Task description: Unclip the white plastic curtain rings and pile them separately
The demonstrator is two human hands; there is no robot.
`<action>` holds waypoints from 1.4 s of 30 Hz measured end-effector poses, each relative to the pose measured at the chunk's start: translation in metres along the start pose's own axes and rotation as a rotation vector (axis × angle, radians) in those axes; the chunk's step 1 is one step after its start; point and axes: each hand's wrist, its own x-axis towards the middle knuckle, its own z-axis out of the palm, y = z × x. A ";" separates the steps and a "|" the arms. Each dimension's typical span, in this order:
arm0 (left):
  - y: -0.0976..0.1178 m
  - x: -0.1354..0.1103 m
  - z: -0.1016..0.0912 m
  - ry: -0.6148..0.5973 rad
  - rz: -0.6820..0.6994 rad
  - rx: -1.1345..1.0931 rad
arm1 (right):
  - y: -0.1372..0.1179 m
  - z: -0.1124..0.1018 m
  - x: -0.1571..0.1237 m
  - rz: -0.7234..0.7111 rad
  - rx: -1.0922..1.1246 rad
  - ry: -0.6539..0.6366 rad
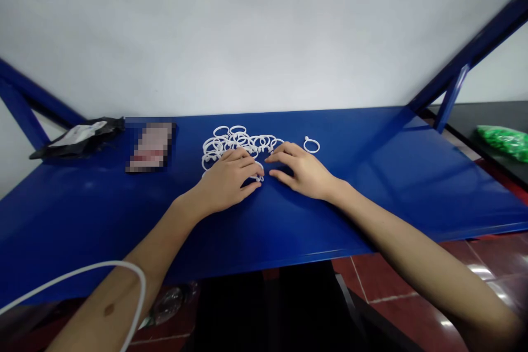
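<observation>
White rings (240, 140) mostly just beyond the hands (226, 182)

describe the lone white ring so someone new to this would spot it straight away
On the blue table, find the heap of white rings, then go right, to just beyond the right hand. The lone ring lies there, its small knob at its far left; unlike the heaped ones, it touches no other ring.

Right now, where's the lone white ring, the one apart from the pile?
Head view, right of centre: the lone white ring lies on the blue table, right of the ring pile, just beyond the right hand.
</observation>
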 end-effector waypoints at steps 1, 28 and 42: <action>0.001 0.001 0.000 0.039 0.011 -0.017 | -0.001 0.002 0.000 -0.014 0.040 -0.008; 0.009 0.008 0.005 0.366 -0.419 -0.759 | -0.032 0.010 -0.006 0.289 0.641 0.212; 0.013 0.007 0.010 0.415 -0.247 -0.341 | -0.023 0.005 -0.006 0.078 0.458 0.138</action>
